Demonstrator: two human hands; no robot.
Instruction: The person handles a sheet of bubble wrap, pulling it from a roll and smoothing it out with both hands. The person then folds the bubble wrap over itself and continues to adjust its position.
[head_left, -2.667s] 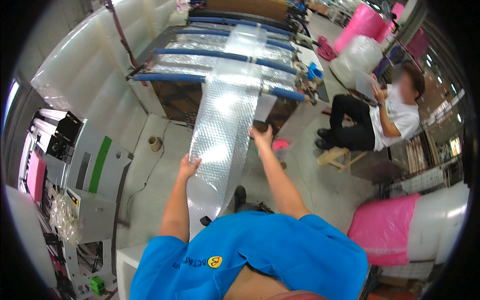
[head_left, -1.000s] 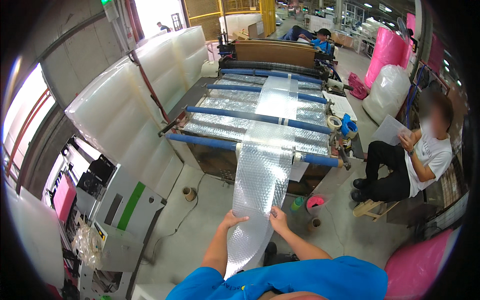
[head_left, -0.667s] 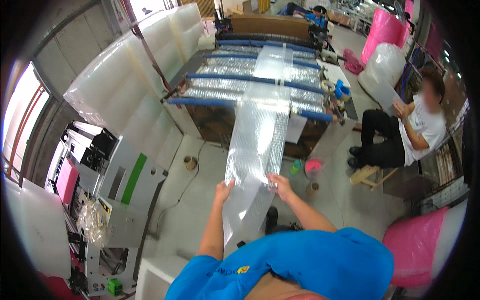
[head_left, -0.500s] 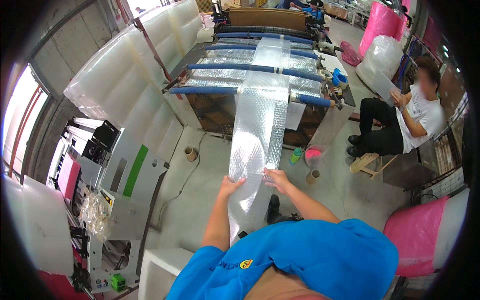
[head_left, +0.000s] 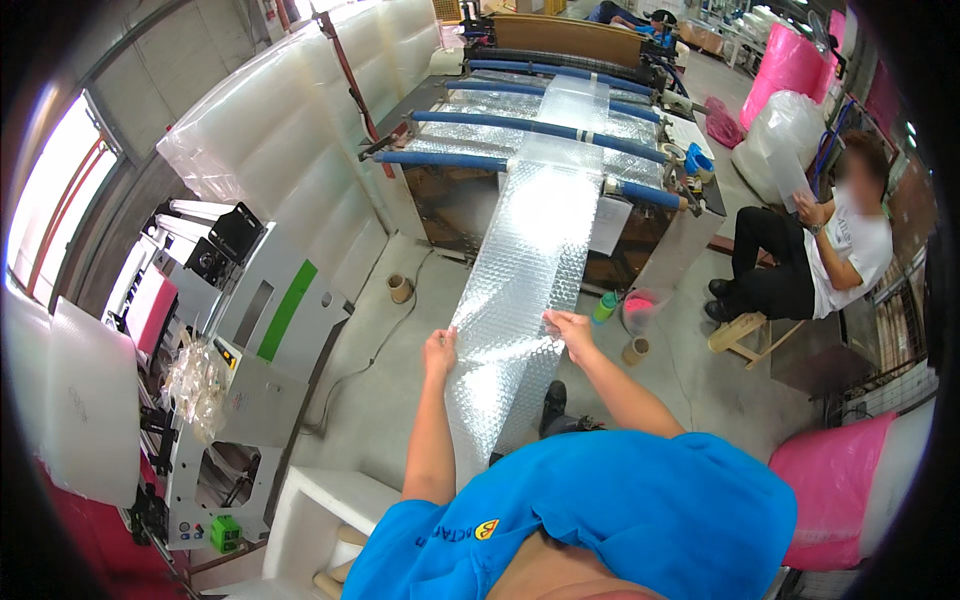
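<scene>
Head view, clock read from mid-picture: a long bubble sheet (head_left: 528, 250) runs from one o'clock down to six, straight through the centre!

— And the hands?

— Both on it! Left hand (head_left: 438, 354), just off centre at seven, pinches the left edge. Right hand (head_left: 572, 335), out at four, nips it near the right edge, thumb against fingers.

— How's that surface looking?

— Glossy, dimpled all over, a big white glare high up and a bright streak between the hands. A narrower strip down its right side looks like another layer; folded or separate, I can't tell.

— Up at one o'clock?

— Rollers! The sheet crosses the front blue roller (head_left: 440, 160), hiding its middle, with silvery sheeting (head_left: 455, 143) behind.

— Take me round the room.

— Three o'clock, a seated person (head_left: 845, 235) in a white top and black trousers, pale sheet in hand. Pink rolls (head_left: 785, 70) at two, pink wrapping (head_left: 830, 490) at four. White box (head_left: 300, 500) at seven, grey machine with a green stripe (head_left: 287, 310) at nine, wrapped white stacks (head_left: 290, 120) between ten and eleven.

— Underfoot?

— Grey floor (head_left: 335, 350), a cardboard core (head_left: 400, 289) standing at nine, a green bottle (head_left: 604, 308) at three.
</scene>
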